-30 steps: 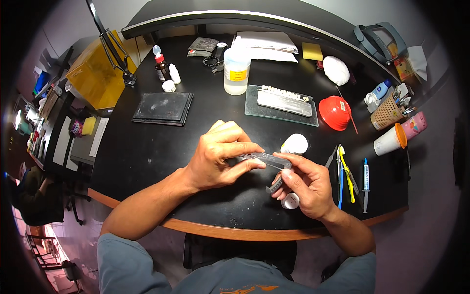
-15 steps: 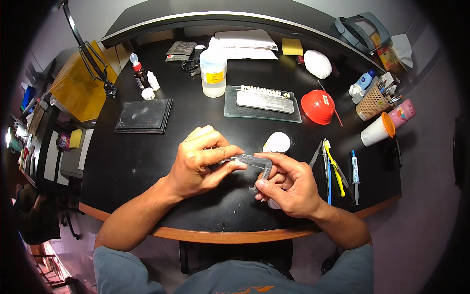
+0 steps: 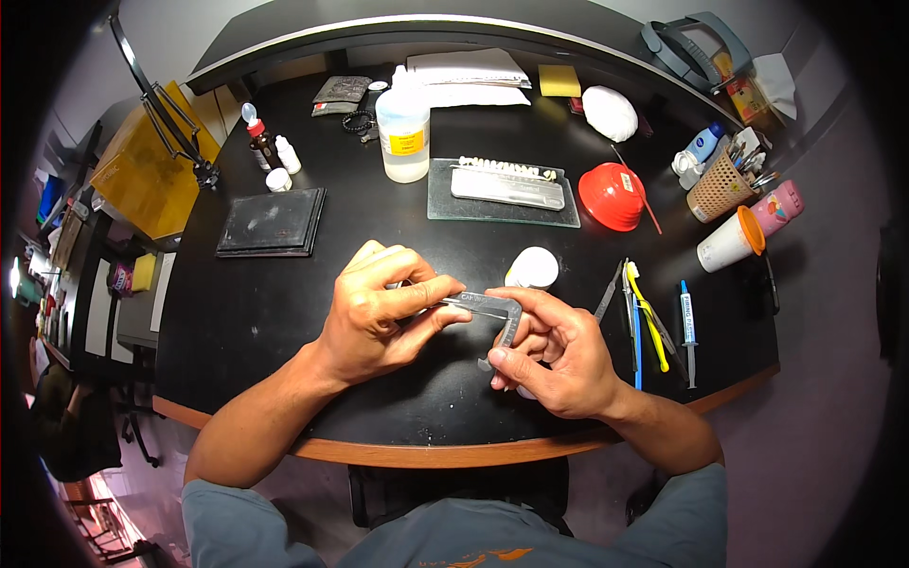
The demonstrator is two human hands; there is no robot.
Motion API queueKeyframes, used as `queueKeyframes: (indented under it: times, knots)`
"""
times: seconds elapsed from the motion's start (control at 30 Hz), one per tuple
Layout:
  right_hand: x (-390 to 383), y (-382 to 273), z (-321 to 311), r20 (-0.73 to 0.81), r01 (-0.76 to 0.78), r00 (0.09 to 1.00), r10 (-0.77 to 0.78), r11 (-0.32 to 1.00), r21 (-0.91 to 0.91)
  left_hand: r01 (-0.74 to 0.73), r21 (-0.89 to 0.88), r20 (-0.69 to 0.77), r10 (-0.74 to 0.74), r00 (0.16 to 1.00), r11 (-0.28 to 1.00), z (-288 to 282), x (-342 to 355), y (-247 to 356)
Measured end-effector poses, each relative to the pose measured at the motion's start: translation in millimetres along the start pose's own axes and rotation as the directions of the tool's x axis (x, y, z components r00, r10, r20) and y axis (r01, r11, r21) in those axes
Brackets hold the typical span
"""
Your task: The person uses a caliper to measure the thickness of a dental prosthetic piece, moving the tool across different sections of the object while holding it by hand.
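My left hand (image 3: pixel 379 312) pinches the long arm of a translucent grey angled tool (image 3: pixel 478 303) between thumb and fingers, above the black desk near its front. My right hand (image 3: pixel 559 360) grips the tool's short, scale-marked arm, with the thumb low on it and the fingers partly curled behind. A white round jar (image 3: pixel 530 270) stands just beyond my right hand, and part of another white item shows beneath that hand, mostly hidden.
A clear bottle (image 3: pixel 405 142), glass slab (image 3: pixel 502 213), black block (image 3: pixel 265 222) and red bowl (image 3: pixel 606 194) stand farther back. Slim tools and a syringe (image 3: pixel 689 331) lie right, near cups (image 3: pixel 724 241). A lamp arm (image 3: pixel 161 114) is back left. Someone (image 3: pixel 57 417) sits far left.
The view has swung, so the desk's contents appear farther left. The tool has turned slightly in my hands, its short arm now pointing more toward me; both hands still hold it.
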State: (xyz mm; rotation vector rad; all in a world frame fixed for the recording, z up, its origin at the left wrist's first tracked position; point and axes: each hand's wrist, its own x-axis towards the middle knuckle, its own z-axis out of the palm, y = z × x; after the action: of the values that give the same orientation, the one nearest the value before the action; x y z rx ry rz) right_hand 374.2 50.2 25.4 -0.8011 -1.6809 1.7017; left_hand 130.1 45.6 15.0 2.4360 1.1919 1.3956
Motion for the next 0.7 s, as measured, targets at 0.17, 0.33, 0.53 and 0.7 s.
queueKeyframes:
  times: [0.17,0.33,0.53,0.7]
  knots:
    - [0.7,1.7,0.2,0.002,0.025,1.000,-0.025,0.999,-0.022,-0.012,0.013,-0.009,0.012,1.000,1.000,1.2,-3.2,-2.1]
    - [-0.3,1.5,-0.6,-0.002,0.038,0.999,-0.038,0.999,-0.033,-0.014,0.020,0.003,0.014,1.000,1.000,1.6,-1.5,-0.9]
    - [0.9,3.8,0.6,0.010,0.064,0.998,-0.064,0.997,-0.052,-0.027,0.016,-0.010,0.028,1.000,0.999,1.1,-3.4,-2.8]
    - [0.1,4.1,-1.0,0.000,0.062,0.998,-0.062,0.997,-0.054,-0.023,0.018,0.001,0.023,1.000,1.000,1.5,-1.7,-1.5]
